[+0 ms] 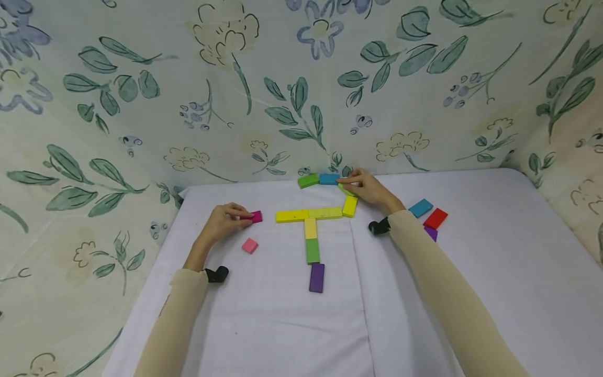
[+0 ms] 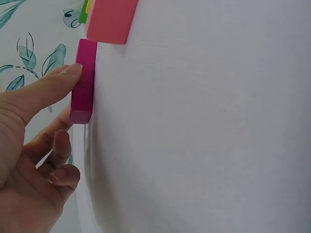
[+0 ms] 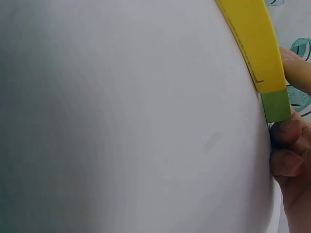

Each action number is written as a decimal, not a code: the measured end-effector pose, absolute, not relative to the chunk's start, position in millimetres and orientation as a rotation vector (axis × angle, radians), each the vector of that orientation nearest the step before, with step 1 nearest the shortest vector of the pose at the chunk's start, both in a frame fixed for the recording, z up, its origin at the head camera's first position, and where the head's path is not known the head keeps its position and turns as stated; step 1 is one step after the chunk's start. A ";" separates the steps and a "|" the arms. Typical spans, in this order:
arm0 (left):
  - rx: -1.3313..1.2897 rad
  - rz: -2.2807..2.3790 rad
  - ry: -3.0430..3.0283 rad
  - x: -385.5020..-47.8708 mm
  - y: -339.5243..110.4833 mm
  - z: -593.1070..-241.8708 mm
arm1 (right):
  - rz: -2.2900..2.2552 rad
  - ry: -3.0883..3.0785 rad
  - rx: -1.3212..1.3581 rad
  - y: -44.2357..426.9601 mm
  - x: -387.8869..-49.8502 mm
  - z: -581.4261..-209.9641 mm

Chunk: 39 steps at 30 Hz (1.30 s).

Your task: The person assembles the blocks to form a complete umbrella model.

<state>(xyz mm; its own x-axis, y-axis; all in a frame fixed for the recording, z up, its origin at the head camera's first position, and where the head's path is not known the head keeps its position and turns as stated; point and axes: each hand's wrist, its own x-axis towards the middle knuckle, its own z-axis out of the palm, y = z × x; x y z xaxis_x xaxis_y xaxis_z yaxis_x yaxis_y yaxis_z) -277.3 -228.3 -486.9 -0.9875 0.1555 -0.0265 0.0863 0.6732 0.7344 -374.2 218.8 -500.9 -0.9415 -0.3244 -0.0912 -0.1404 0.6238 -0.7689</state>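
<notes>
Counter point(image 1: 282, 324), white-cloth-covered, bearing the following, left to right.

Left hand point(image 1: 228, 219): beige sleeve; grip pinching a magenta rectangular block point(image 1: 256, 216) between thumb and fingers, above the counter's left part.

Small salmon-pink block point(image 1: 250, 245): lying apart, just nearer the wearer.

Long yellow bar point(image 1: 292, 215) and long pale-yellow bar point(image 1: 325, 212): end to end, forming a crosspiece.

Bright green rectangular block point(image 1: 308, 181): at the far edge, slightly tilted.

Yellow-orange block point(image 1: 310, 228), mid-green block point(image 1: 312, 251), dark purple rectangular block point(image 1: 317, 278): a column descending from the crosspiece, the purple slightly askew.

Blue rectangular block point(image 1: 329, 179): beside the bright green one.

Lime-green block point(image 1: 347, 189): slanted, partly covered by fingers, between the blue block and a yellow rectangular block point(image 1: 350, 206).

Right hand point(image 1: 369, 188): beige sleeve; grip pinching the lime-green block.

Second blue block point(image 1: 421, 208), red rectangular block point(image 1: 436, 218), violet block point(image 1: 431, 233): clustered, the violet partly hidden by the sleeve.
</notes>
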 end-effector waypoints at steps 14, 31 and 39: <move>0.315 1.189 2.889 -287.5 -219.0 -486.5 | -1.213 2.618 -0.382 220.6 -372.9 -499.7; 0.260 1.270 2.970 -337.5 -151.3 -483.5 | -1.233 2.617 -0.386 221.7 -374.9 -501.3; 0.225 1.296 2.963 -349.9 -132.4 -486.3 | -1.244 2.611 -0.393 219.9 -374.8 -503.1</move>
<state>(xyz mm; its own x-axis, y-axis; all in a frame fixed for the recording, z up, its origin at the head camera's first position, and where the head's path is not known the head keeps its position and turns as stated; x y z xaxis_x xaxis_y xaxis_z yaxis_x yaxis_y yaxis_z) -349.9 -132.4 -486.3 -0.9853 0.0862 0.1472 0.1666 0.6715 0.7220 -374.8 219.9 -503.1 -0.9393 -0.3324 -0.0846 -0.1437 0.6053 -0.7829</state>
